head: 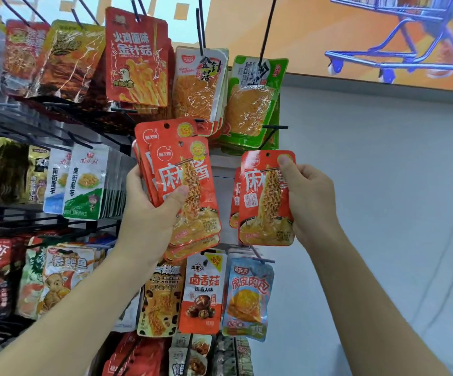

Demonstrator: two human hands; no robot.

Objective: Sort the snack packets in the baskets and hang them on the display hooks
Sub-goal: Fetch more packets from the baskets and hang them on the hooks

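My left hand (149,213) grips a fanned stack of several orange-red noodle snack packets (190,191), thumb pressed across the front one. My right hand (309,196) pinches one matching orange-red packet (263,207) by its right edge, thumb near the top corner beside its hang hole. Behind that packet, at its left edge, hangs another of the same kind (235,202). Both hands are raised in front of the display rack, just below an empty black hook (274,128).
The rack is crowded with hanging snack packets: a red chicken-print packet (136,58), a yellow-orange one (198,85), a green one (252,101) above, and mushroom (202,291) and blue (247,297) packets below. A grey wall (382,185) lies to the right.
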